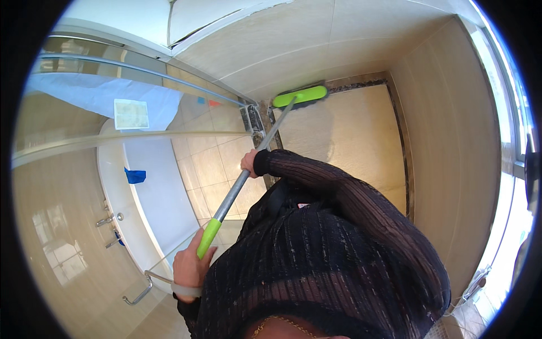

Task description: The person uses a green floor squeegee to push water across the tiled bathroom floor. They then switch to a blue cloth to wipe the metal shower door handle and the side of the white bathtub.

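A flat mop (230,198) runs slantwise away from me, with a grey pole and a green grip. Its green oval head (301,97), edged in dark grey, lies on the floor against the far wall, by the left corner of the shower area. Low on the pole, at the green grip, my left hand (189,264) is closed round the end. My right hand (249,163) reaches across my body and grips the metal pole farther up. The pad under the head is mostly hidden.
A beige ribbed shower floor (350,135) has a dark stone border and tiled walls. Left of the pole are a glass panel with a metal rail (152,78), a dark stone sill and a white bathtub (161,186) with a blue cloth (135,176). A bent metal handle (138,295) is near my left hand.
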A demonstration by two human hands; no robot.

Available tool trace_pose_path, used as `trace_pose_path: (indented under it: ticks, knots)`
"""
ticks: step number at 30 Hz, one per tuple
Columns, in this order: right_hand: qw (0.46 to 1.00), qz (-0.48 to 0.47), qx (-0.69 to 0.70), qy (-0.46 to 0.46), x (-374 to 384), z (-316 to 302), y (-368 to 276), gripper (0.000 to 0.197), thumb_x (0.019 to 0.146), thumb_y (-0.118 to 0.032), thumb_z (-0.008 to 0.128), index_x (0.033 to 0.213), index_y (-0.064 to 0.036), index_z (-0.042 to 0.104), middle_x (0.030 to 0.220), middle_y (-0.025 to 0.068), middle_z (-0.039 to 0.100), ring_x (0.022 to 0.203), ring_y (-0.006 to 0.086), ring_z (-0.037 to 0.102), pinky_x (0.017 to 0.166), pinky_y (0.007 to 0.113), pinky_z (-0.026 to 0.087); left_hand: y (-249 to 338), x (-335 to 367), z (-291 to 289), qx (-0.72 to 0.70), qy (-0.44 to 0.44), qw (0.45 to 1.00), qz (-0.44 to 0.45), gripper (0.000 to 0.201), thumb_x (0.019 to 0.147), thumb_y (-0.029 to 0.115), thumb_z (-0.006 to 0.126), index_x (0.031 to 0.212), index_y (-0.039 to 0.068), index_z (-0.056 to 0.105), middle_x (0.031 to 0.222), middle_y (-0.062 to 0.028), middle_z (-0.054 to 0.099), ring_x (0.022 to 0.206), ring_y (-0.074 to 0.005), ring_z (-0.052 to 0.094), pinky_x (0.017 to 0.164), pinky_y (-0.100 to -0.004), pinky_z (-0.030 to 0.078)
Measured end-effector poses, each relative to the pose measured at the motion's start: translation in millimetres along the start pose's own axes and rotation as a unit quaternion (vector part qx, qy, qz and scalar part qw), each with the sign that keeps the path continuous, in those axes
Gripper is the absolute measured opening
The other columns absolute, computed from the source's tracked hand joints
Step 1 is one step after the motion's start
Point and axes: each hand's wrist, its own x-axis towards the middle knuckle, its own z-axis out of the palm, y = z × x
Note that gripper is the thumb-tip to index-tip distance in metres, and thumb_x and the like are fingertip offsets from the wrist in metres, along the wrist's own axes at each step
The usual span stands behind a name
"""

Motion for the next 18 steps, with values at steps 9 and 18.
trace_pose_path:
  ticks: [9,18]
  knots:
    - [0.997,0.029,0.047,0.057,-21.8,-9.5,28.5,0.007,0.054,-0.018,0.062,0.058,-0.0153,0.057,0.063,0.0073,0.059,0.066,0.0284,0.060,0.061,0.038,0.047,7.2,31.8,-2.9,-0.047,0.000,0.992,0.117,0.056,0.068,0.022,0.070,0.119,0.010,0.051,0.067,-0.0227,0.056,0.060,-0.0395,0.056,0.054,-0.0425,0.046]
    - [0.962,0.266,-0.011,0.064,-115.5,2.7,149.1,0.013,0.060,-0.018,0.062,0.072,-0.0150,0.063,0.077,0.0074,0.063,0.078,0.0282,0.061,0.074,0.039,0.047,55.5,144.4,35.6,0.024,-0.029,0.969,0.246,0.052,0.072,0.019,0.066,0.122,0.015,0.050,0.065,-0.0193,0.058,0.060,-0.0355,0.057,0.057,-0.0399,0.046]
